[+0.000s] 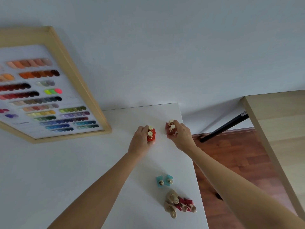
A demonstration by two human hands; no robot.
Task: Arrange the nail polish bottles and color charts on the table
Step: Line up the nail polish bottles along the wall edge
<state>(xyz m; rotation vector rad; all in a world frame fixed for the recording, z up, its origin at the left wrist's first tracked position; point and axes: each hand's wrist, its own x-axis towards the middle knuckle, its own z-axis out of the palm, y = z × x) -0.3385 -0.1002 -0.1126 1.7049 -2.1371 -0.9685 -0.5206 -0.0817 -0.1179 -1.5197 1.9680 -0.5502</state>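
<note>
Hands are closed on bottle pairs beyond the teal bottles [164, 180]: orange bottles [151, 136] in the left hand [141, 139], red bottles [170, 129] in the right hand [181, 136]. Chart [49, 90] is left of them. Two-bottle grips could likely slip, toppling one.

Gold-capped bottles [179, 202] upright on table — framed color chart [49, 90] leaning.
</note>
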